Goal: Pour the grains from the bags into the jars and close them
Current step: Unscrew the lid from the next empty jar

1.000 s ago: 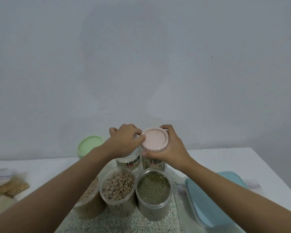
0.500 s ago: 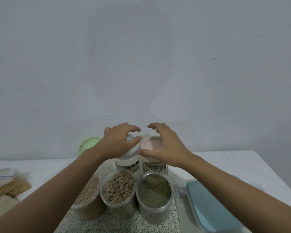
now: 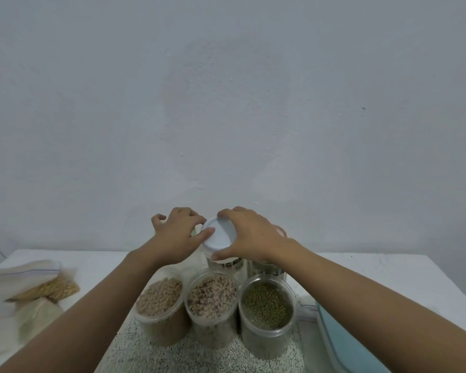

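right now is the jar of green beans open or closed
Open: the jar of green beans has no lid; its beans show uncovered.

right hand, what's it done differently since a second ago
The right hand let go of the pink lid and moved left to grip the white lid. The left hand shifted left, its thumb touching that lid. The three front jars stayed open.

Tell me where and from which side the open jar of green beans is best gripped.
Probably the clear side wall of the green bean jar, below the rim, from the near side. It stands upright with an open, nearly full mouth, and the speckled bean jar crowds its left.
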Tool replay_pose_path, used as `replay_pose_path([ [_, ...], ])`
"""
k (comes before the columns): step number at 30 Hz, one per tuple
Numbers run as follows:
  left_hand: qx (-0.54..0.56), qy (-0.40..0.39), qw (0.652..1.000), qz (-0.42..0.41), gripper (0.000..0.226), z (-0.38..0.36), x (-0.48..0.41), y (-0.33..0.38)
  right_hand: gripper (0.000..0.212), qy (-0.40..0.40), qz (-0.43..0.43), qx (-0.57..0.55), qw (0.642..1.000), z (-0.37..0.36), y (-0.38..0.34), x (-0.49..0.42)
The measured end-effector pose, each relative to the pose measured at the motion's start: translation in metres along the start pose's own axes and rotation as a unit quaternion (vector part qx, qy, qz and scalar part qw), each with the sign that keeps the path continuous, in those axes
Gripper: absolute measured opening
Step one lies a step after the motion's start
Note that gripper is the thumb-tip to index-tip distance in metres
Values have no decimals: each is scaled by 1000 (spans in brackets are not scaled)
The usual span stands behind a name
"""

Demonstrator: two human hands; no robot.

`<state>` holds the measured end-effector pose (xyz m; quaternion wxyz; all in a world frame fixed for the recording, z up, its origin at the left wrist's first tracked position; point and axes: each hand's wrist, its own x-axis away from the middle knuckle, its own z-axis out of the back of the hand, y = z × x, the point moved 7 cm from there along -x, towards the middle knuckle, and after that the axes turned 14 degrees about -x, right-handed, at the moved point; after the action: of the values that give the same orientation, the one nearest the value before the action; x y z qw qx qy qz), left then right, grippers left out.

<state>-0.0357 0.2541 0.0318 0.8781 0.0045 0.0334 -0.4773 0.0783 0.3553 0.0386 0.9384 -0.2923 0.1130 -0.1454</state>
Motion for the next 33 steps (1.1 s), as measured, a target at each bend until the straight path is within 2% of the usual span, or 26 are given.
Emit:
replay_pose_path([
  [4,137,64,988,9,45,27,6,-6,90,96,27,-82,992,33,-20,6],
  [7,262,109,959,12,53,62,15,-11,85,175,68,-157,970,64,-48,13],
  [9,300,136,944,8,55,84,25,-11,79,210,97,-207,951,78,-66,21],
  [14,429,152,890,-26,33,118,63,-9,64,254,145,-273,916,85,-116,42],
  [16,471,143,870,-31,40,121,81,-18,60,242,144,-299,912,78,-137,47],
  [20,502,108,858,-22,56,108,108,-52,56,194,127,-326,916,54,-168,52],
  [25,547,75,833,-23,51,71,148,-81,55,147,90,-359,917,5,-194,58],
  [28,559,54,827,-26,61,44,160,-103,59,111,69,-346,929,-27,-207,61],
  [31,566,14,823,-51,62,21,181,-124,73,58,46,-302,950,-59,-218,62],
  [33,550,-25,830,-86,77,9,201,-124,76,31,31,-254,966,-75,-220,63],
])
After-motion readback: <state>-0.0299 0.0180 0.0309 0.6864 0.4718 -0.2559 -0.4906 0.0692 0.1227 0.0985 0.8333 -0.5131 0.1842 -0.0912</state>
